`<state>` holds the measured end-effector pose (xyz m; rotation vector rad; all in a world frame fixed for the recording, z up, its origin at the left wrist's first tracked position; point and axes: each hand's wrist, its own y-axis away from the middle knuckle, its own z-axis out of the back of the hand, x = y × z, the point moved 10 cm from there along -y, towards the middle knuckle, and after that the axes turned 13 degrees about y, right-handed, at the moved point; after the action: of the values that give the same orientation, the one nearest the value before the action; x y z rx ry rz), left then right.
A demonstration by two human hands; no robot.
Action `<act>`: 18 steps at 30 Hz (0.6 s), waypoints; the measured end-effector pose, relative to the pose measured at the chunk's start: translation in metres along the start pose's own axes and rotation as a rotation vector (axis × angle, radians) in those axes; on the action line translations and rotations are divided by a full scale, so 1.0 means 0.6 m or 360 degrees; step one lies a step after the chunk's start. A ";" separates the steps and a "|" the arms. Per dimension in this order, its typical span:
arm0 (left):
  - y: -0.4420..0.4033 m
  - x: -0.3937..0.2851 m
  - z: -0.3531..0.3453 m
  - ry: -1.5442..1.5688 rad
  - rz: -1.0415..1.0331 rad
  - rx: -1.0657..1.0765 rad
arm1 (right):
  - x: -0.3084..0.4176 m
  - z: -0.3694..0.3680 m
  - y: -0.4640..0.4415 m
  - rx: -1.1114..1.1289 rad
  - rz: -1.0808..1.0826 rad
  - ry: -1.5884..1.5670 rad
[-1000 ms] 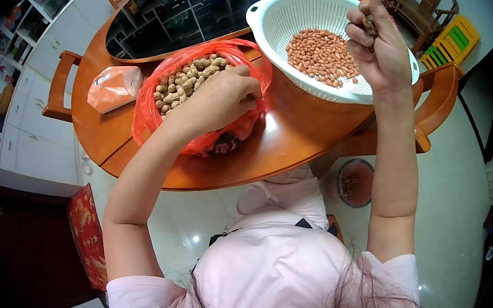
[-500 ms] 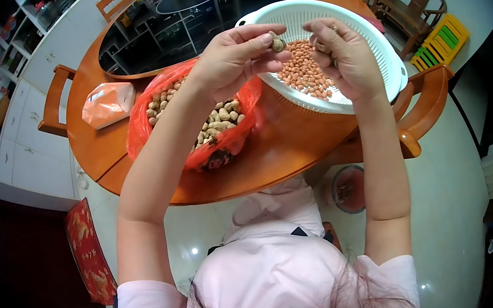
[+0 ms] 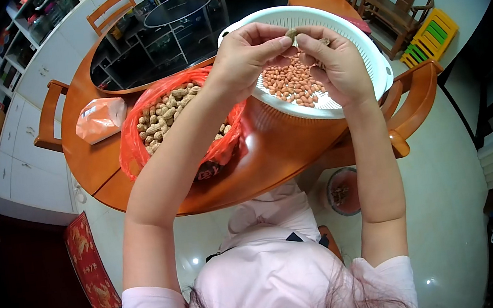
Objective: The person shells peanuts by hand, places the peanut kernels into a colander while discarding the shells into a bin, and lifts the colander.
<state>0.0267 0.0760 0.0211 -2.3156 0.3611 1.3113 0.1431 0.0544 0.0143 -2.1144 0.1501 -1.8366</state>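
Over the white colander [image 3: 384, 78] my two hands meet at the fingertips. My left hand [image 3: 247, 61] is closed, pinching an unshelled peanut [image 3: 291, 34] between thumb and fingers. Against the same peanut press the thumb and forefinger of my right hand [image 3: 344, 68], and its other fingers are curled around more peanut pods or shell, partly hidden. Shelled reddish peanuts [image 3: 288, 84] lie in the colander below. To the left, a red plastic bag [image 3: 130, 145] stands open with many unshelled peanuts [image 3: 159, 118] in it, partly covered by my left forearm.
The round wooden table [image 3: 283, 149] carries a black glass turntable [image 3: 153, 48] and an orange-and-white packet [image 3: 101, 119]. On the floor below sits a bin [image 3: 343, 191] with shells inside. Wooden chairs [image 3: 417, 111] surround the table, and a yellow-green folding stool [image 3: 429, 39] leans at the right.
My left hand has moved right and brought its peanut against the fingers of my right hand; before, the hands were apart. The whole view has shifted slightly.
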 end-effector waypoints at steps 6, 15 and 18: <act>-0.002 0.007 -0.009 -0.0017 0.0004 -0.0015 | 0.032 0.001 0.012 -0.0244 0.0212 0.0223; 0.001 0.031 -0.033 0.0237 0.0250 0.0113 | 0.082 0.009 0.031 -0.0550 0.0585 0.1033; -0.003 0.045 -0.032 0.0415 0.0265 0.0060 | 0.078 0.013 0.033 -0.0579 0.0508 0.1049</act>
<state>0.0554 0.0674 0.0071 -2.4730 0.6694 1.0637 0.1609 0.0235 0.0513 -1.4628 0.9777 -2.3430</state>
